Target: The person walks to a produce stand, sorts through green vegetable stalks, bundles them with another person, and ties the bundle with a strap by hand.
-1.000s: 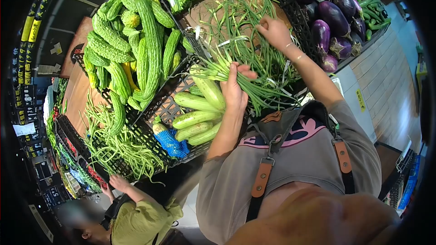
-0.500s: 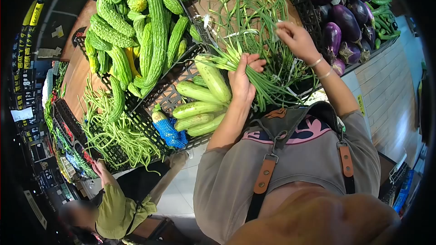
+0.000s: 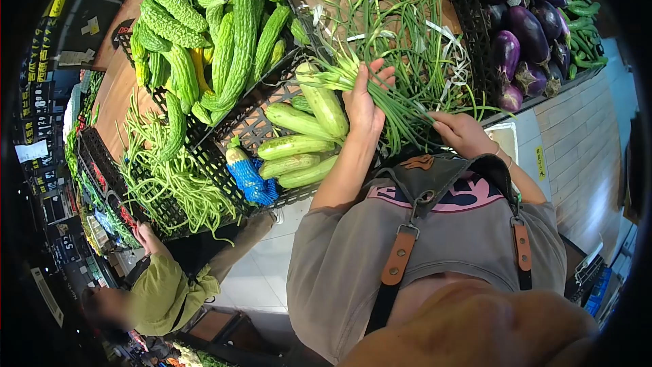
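At frame centre, the left hand (image 3: 365,107) is grasping the green stems (image 3: 402,114); the right hand (image 3: 467,136) is adjoining their ends, its grip unclear.

R fingers (image 3: 445,124) moved down, prev. over loose stalks (image 3: 411,44), now @ bunch (image 3: 392,107) btm.

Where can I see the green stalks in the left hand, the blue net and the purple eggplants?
Green stalks (image 3: 401,115): head view, green lengths.
Blue net (image 3: 252,182): head view, its middle.
Purple eggplants (image 3: 527,31): head view, one fruit's side.
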Motion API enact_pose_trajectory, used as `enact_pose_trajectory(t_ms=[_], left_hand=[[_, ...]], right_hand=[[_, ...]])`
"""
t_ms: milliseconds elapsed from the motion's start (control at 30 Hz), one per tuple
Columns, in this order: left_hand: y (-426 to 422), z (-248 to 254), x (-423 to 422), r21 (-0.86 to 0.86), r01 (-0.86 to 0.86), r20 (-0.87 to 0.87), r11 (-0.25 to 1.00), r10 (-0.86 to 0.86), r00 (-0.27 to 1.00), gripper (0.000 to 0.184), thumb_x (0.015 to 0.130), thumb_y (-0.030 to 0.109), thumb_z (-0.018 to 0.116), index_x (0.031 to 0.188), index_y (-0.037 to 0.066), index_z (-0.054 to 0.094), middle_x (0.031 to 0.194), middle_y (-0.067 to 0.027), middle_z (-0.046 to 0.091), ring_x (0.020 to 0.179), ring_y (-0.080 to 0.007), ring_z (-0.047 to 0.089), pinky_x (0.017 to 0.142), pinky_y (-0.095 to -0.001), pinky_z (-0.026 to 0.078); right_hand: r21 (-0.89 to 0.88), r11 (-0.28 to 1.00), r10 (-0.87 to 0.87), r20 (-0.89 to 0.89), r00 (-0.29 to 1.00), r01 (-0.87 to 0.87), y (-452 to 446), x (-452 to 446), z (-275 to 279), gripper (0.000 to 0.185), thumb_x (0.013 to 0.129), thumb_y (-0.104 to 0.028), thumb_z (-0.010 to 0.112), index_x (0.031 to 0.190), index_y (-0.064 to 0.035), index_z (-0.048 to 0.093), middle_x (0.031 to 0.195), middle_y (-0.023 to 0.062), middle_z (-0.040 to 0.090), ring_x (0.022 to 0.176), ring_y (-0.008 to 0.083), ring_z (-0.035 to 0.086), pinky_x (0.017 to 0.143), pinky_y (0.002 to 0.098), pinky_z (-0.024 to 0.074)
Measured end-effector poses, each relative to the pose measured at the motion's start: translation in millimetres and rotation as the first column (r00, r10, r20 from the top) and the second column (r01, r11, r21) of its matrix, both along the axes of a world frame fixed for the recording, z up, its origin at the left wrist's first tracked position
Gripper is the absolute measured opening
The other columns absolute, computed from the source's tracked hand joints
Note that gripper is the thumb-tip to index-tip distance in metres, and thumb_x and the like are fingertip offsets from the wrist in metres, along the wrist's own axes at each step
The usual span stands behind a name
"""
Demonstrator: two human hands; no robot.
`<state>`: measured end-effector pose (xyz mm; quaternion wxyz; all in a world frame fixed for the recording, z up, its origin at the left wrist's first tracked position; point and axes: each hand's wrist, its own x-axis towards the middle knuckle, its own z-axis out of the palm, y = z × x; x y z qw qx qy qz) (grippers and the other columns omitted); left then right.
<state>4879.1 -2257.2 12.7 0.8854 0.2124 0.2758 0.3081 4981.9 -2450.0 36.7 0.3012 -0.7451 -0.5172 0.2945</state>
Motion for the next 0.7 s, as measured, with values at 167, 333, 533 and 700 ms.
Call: enact_pose_trajectory(t_ms=[167,333,533,700], left_hand=[[2.2,-6.9,0.9,0.028,-0.001,0.001,1.0,0.001,1.0,0.025,0.09,0.019,0.054,0.107,0.0,0.05,0.089,-0.009,0.058,0.078,-0.0209,0.058,0.069,-0.0336,0.049],[0.8,2.5,1.3,0.007,0.036,0.045,0.999,-0.037,0.998,0.025,0.089,0.018,0.057,0.105,0.0,0.051,0.072,-0.0032,0.05,0.061,-0.0157,0.049,0.055,-0.0288,0.042],[-1.7,20.9,-8.3,0.094,0.158,-0.023,0.983,-0.156,0.987,0.023,0.089,0.02,0.057,0.099,0.0,0.053,0.062,-0.0001,0.04,0.05,-0.0138,0.04,0.047,-0.0268,0.034],[-9.1,21.6,-4.1,0.153,0.124,-0.044,0.98,-0.118,0.992,0.022,0.09,0.021,0.055,0.096,0.0,0.054,0.063,-0.0031,0.048,0.049,-0.0166,0.046,0.046,-0.0285,0.039]], right_hand=[[-0.061,0.997,0.039,0.027,0.999,-0.037,-14.6,5.2,4.3,0.031,0.089,-0.022,0.045,0.112,-0.0054,0.057,0.057,0.0128,0.051,0.053,0.0262,0.053,0.052,0.0369,0.0388],[-0.084,0.987,0.146,0.097,0.985,-0.138,-15.2,16.2,18.5,0.029,0.085,-0.025,0.048,0.099,-0.0057,0.063,0.058,0.0132,0.055,0.054,0.0286,0.055,0.053,0.0382,0.0413],[-0.071,0.988,0.141,0.028,0.99,-0.139,13.1,55.9,19.0,0.028,0.082,-0.029,0.055,0.094,-0.0063,0.065,0.079,0.0135,0.063,0.071,0.0298,0.06,0.066,0.0364,0.0473],[0.138,0.967,-0.246,0.3,0.922,0.213,74.6,63.5,-22.8,0.035,0.083,-0.03,0.056,0.111,-0.0087,0.058,0.093,0.0123,0.063,0.083,0.031,0.06,0.072,0.0382,0.0482]])
